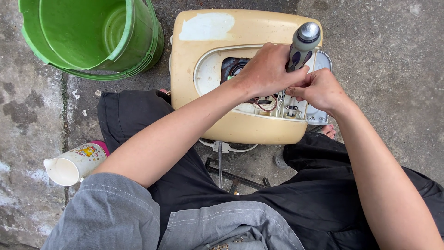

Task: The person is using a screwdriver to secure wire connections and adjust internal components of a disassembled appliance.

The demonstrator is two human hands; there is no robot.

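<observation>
A cream-yellow appliance housing [240,127] lies opened between my knees, showing wires and a dark motor part inside. My left hand [266,69] is closed around a screwdriver [303,44] with a grey and purple handle and a silver cap, held upright over the open cavity. My right hand [319,90] sits just beside it, fingers pinched at the lower shaft of the screwdriver near the white inner frame. The tool's tip is hidden by both hands.
A green plastic bucket [92,37] stands at the top left on the concrete floor. A small white jug with a pink base [76,163] lies on its side at the left. A dark metal tool [236,178] lies under the housing.
</observation>
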